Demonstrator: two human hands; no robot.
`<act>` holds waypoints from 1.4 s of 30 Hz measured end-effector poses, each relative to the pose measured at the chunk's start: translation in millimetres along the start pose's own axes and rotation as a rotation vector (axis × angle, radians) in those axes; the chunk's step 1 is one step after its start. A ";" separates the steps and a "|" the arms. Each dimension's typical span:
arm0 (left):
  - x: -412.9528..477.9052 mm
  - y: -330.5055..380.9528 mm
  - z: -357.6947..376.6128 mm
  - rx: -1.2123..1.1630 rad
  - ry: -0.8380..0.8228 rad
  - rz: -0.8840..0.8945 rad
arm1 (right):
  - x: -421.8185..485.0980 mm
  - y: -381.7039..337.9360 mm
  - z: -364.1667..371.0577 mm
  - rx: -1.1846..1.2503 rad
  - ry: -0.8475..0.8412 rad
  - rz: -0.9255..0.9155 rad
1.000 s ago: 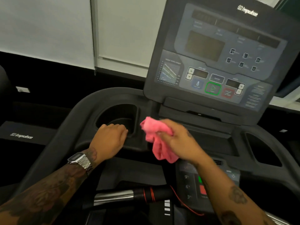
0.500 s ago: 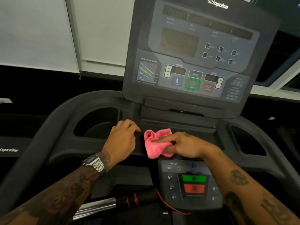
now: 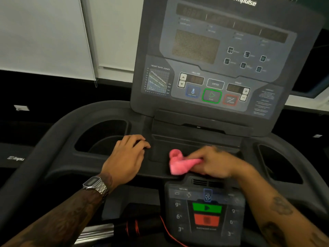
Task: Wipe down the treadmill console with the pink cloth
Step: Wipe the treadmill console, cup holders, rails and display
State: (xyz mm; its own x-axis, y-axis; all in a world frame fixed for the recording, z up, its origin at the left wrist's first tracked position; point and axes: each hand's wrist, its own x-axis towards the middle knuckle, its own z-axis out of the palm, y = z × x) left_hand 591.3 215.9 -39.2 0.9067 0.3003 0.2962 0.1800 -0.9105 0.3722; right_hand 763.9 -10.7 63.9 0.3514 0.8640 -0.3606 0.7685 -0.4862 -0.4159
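In the head view, the pink cloth (image 3: 179,164) is held bunched in the right hand (image 3: 216,163), whose fingers (image 3: 195,155) are curled over its right end and pinch it against the flat dark ledge (image 3: 160,158) of the treadmill console (image 3: 213,56). The hand is blurred, so the exact lie of each finger cannot be told. The free part of the cloth sticks out to the left of those fingers and rests on the ledge.

The left hand (image 3: 127,161) is laid palm down on the same ledge, well to the left of the cloth and apart from it. Its fingers (image 3: 140,142) are loosely bent, close together, and nothing is held in them. A metal wristwatch (image 3: 95,184) is worn on the left wrist.

A recessed cup holder (image 3: 101,138) is seen just left of the left fingers, and a second holder (image 3: 279,163) lies to the right of the right hand. The upright display panel, with a green-ringed start button (image 3: 211,95), stands beyond both hands. A lower keypad (image 3: 206,211) with green and red keys lies just below the right hand, nearer the camera. A red cord (image 3: 169,232) runs below the left of the keypad.
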 end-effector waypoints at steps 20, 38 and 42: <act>-0.9 -1.5 -2.5 -0.029 -0.002 -0.001 | -58.4 80.3 -13.9 0.471 0.151 0.389; 0.0 -4.6 1.9 -0.010 0.006 0.013 | 40.9 -64.5 50.3 0.044 0.113 -0.040; -1.8 -3.9 1.0 -0.019 0.006 -0.001 | -10.4 -6.4 13.6 0.322 0.047 0.123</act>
State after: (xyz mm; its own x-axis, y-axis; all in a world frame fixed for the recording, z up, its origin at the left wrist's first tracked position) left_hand 589.3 218.6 -42.1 0.9043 0.3029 0.3008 0.1736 -0.9047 0.3890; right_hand 748.0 -18.4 58.9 0.4608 0.7978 -0.3887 0.5136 -0.5969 -0.6164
